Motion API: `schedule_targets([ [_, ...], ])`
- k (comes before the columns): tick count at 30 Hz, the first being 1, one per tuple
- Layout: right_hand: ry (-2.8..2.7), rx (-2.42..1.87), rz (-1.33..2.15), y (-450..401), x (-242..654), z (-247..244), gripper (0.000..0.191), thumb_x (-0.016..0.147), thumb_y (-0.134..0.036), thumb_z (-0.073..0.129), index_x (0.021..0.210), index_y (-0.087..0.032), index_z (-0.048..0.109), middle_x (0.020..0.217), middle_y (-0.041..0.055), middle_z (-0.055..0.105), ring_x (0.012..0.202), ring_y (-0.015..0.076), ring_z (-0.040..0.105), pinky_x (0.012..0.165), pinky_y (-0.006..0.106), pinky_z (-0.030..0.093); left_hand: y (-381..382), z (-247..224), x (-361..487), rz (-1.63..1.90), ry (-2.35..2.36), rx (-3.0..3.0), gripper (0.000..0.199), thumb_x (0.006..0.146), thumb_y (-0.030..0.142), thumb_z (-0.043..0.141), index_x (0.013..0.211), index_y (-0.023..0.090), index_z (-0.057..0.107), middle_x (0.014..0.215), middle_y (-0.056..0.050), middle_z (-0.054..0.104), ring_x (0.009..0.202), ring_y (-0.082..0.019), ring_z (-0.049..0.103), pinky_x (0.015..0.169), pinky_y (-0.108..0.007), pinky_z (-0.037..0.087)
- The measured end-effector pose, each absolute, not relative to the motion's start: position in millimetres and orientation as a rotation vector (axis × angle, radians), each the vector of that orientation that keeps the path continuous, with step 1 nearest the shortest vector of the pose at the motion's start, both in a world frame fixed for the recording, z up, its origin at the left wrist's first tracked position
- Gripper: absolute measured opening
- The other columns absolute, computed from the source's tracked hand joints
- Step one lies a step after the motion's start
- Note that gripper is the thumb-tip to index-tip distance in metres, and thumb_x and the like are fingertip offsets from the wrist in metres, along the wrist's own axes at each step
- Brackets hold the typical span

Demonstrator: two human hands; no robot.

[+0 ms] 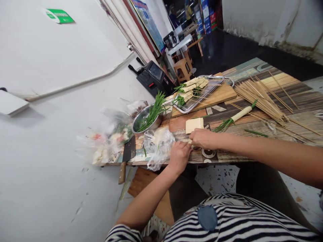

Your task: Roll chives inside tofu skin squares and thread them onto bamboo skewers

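As your left hand [180, 154] and right hand [203, 138] meet, a pale stack [194, 125] lies just beyond them

The pale stack is a squarish, cream-coloured block, flat on top, with fairly straight sides. It lies past the knuckles of your right hand and a little farther from your left, with the right hand close to its near edge (whether the two touch is hard to see). Both your hands are curled inward and bunched together over a pale scrap [188, 141]; I cannot tell whether either one is gripping it.

A white wall [63, 158] fills the space to your left, and a dark floor [239, 50] stretches beyond the table [177, 124]. The tabletop carries a patchwork plank pattern with printed lettering. At its far side a wooden board [228, 96] bears part of a metal tray [188, 109], which holds skewered pale rolls [189, 88] stuffed with greens. To your left sit a metal bowl [153, 126] of long green stalks [154, 112], a crumpled plastic bag [158, 148] beside your left hand, and a cleaver [129, 148] whose handle juts past the edge. To your right, loose skewers [262, 97] fan out near a single roll [241, 114] with greens showing at both ends.
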State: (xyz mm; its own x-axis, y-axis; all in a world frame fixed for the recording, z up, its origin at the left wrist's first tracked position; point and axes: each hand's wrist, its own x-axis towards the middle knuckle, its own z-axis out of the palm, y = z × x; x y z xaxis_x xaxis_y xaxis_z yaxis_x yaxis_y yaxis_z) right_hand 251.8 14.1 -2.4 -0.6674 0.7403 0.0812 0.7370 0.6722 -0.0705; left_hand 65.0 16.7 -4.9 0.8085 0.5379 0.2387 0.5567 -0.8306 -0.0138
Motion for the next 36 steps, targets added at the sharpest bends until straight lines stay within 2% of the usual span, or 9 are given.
schedule_targets([
  [3,-2.744,-1.197,0.077,13,256,-4,0.018,0.087,-0.020,0.053,0.081,-0.012,0.067,0.079,0.0065,0.064,0.072,0.0153,0.051,0.067,0.029,0.028,24,-8,68,-0.347,-0.899,-2.950,0.020,0.092,0.023,0.050,0.081,0.016,0.065,0.079,-0.005,0.067,0.076,-0.018,0.055,0.070,-0.031,0.038],
  [9,-2.656,-1.058,-0.278,-5,262,-15,0.021,0.090,-0.020,0.046,0.085,-0.012,0.065,0.083,0.0086,0.062,0.079,0.0193,0.048,0.071,0.033,0.028,33,-6,72,-0.267,-0.945,-2.996,0.026,0.088,0.018,0.054,0.065,0.016,0.064,0.069,-0.004,0.065,0.067,-0.015,0.053,0.066,-0.028,0.036],
  [14,-2.708,-1.167,-0.138,2,259,-6,0.020,0.088,-0.021,0.052,0.076,-0.013,0.066,0.083,0.0086,0.062,0.081,0.0192,0.046,0.070,0.033,0.028,36,1,73,-0.249,-0.960,-3.033,0.018,0.086,0.019,0.058,0.074,0.017,0.070,0.078,-0.005,0.067,0.074,-0.016,0.056,0.070,-0.028,0.040],
  [19,-2.690,-1.277,0.063,11,255,5,0.024,0.087,-0.016,0.051,0.070,-0.011,0.068,0.076,0.0096,0.064,0.074,0.0169,0.048,0.066,0.030,0.031,29,-5,74,-0.333,-0.927,-2.897,0.014,0.088,0.025,0.058,0.090,0.016,0.069,0.084,-0.007,0.067,0.083,-0.020,0.057,0.072,-0.032,0.041],
  [23,-2.612,-1.194,0.199,11,273,11,0.021,0.087,-0.016,0.052,0.083,-0.013,0.072,0.082,0.0081,0.068,0.080,0.0155,0.055,0.071,0.026,0.037,28,-19,72,-0.494,-0.829,-2.911,0.022,0.093,0.026,0.049,0.088,0.016,0.068,0.080,-0.005,0.067,0.077,-0.017,0.056,0.070,-0.030,0.041],
  [26,-2.261,-1.225,0.211,5,301,16,0.027,0.091,-0.021,0.045,0.096,-0.013,0.071,0.092,0.0085,0.069,0.084,0.0147,0.058,0.075,0.025,0.041,30,-25,71,-0.575,-0.782,-2.898,0.027,0.096,0.028,0.044,0.087,0.017,0.067,0.079,-0.005,0.066,0.075,-0.016,0.054,0.068,-0.029,0.040],
  [28,-2.084,-1.235,0.222,-2,316,16,0.028,0.091,-0.024,0.045,0.096,-0.014,0.071,0.091,0.0083,0.069,0.080,0.0150,0.059,0.074,0.026,0.043,30,-26,71,-0.610,-0.762,-2.892,0.027,0.096,0.027,0.044,0.086,0.016,0.067,0.079,-0.005,0.066,0.074,-0.016,0.053,0.068,-0.028,0.040],
  [36,-2.352,-1.302,0.114,-16,288,-4,0.022,0.088,-0.022,0.052,0.101,-0.015,0.069,0.099,0.0102,0.066,0.094,0.0210,0.055,0.079,0.031,0.042,27,-27,71,-0.751,-0.749,-2.927,0.025,0.096,0.025,0.043,0.091,0.016,0.066,0.081,-0.006,0.064,0.076,-0.016,0.054,0.070,-0.029,0.044],
])
